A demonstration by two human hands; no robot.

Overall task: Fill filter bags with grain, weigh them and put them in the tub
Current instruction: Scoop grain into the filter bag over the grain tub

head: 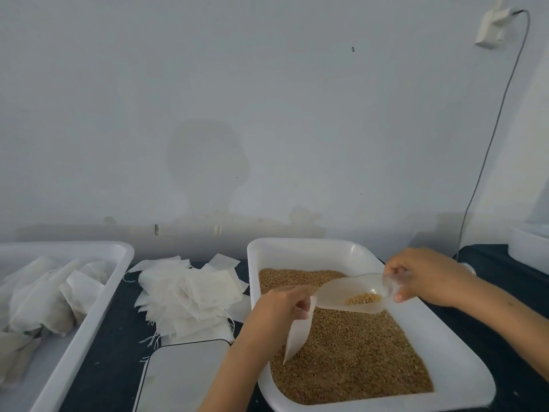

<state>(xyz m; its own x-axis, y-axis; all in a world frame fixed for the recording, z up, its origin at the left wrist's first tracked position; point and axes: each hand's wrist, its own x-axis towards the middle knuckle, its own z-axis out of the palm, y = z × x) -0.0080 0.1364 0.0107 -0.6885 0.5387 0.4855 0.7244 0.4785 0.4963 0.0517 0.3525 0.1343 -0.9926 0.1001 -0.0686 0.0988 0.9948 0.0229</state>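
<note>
Pale wall (267, 114) rises behind our dark surface (118, 337), with a cable (490, 138) hanging from a plug at the right. Our left hand (279, 310) pinches the mouth of a filter bag (297, 337) over the grain tray (463, 379), its grip curled round the bag's top edge so the bag hangs down toward the grain (356, 358). Our right hand (427, 278) holds the clear scoop (353, 292) by its handle, fingers wrapped around it, the scoop's lip meeting the bag's mouth. A little grain lies in the scoop's bowl. We judge this to be the filling step, near the end of a pour or just before it. Next we should tip the scoop further and keep the mouth wide, lest grain spill back into the tray. Spare bags (190, 295) are heaped beside the tray, the scale (184, 379) waits in front of them, and filled bags (41, 298) lie in the tub (89, 331) at left.
</note>
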